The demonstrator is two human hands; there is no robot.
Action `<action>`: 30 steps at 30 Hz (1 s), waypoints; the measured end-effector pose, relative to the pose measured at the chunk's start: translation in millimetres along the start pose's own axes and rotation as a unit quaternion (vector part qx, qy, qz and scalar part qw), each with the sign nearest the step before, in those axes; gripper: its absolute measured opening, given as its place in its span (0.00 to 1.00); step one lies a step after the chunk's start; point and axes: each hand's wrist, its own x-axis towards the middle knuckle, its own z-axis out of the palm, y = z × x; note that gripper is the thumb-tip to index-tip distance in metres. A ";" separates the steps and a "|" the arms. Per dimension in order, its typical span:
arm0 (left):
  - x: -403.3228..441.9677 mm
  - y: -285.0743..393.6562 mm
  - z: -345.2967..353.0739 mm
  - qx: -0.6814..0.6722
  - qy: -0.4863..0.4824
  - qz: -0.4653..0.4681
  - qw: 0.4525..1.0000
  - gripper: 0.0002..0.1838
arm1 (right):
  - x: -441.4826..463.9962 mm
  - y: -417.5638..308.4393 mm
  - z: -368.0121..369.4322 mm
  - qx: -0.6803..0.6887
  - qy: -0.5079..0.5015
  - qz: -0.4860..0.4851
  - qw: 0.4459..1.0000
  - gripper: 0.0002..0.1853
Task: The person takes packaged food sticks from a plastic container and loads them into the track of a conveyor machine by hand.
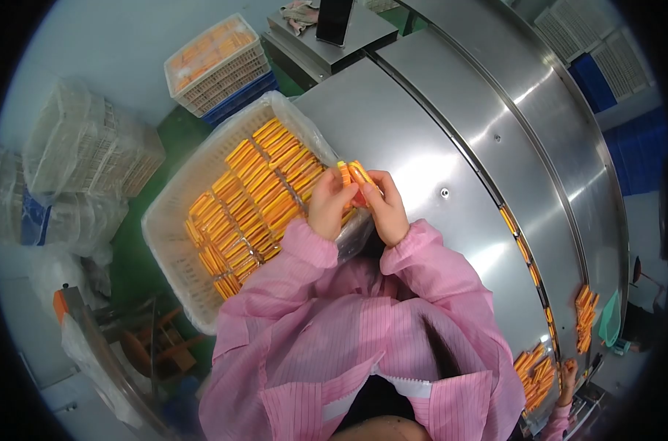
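Both of my hands are together in front of my chest, over the right edge of a lined white basket (183, 294). Yellow-and-orange wrapped sticks (359, 175) are gripped between them, upper ends sticking up past the fingers. My left hand (326, 206) is closed on the left side of these sticks, and my right hand (387, 208) pinches the right side. Inside the basket, many similar packs (264, 187) lie in tight rows below and left of my hands. How many sticks I hold is hard to tell.
A steel table (422, 140) curves along the right, with a slot carrying packs (521, 246). Loose piles (536, 375) lie lower right, near another person's hand (569, 373). Stacked crates (220, 66) stand upper left; a dark phone-like device (334, 20) is at the top.
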 end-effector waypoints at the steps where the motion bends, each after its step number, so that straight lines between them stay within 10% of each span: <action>1: 2.1 -2.4 -0.5 0.001 -0.002 0.003 1.000 0.13 | 2.6 4.2 -4.3 0.000 -0.002 -0.003 1.000 0.14; 10: 19.3 5.2 -3.3 0.178 -0.089 -0.013 0.980 0.12 | 5.4 -5.4 -21.5 -0.070 0.002 -0.044 0.997 0.15; 19: 17.7 9.4 -13.9 -0.129 -0.185 -0.242 0.944 0.11 | 4.9 -16.1 -33.3 -0.023 0.025 -0.037 0.999 0.15; 30: 2.5 -9.1 -3.9 -0.273 -0.210 -0.257 0.903 0.08 | -3.8 -48.1 -72.2 -0.019 0.091 -0.016 0.996 0.16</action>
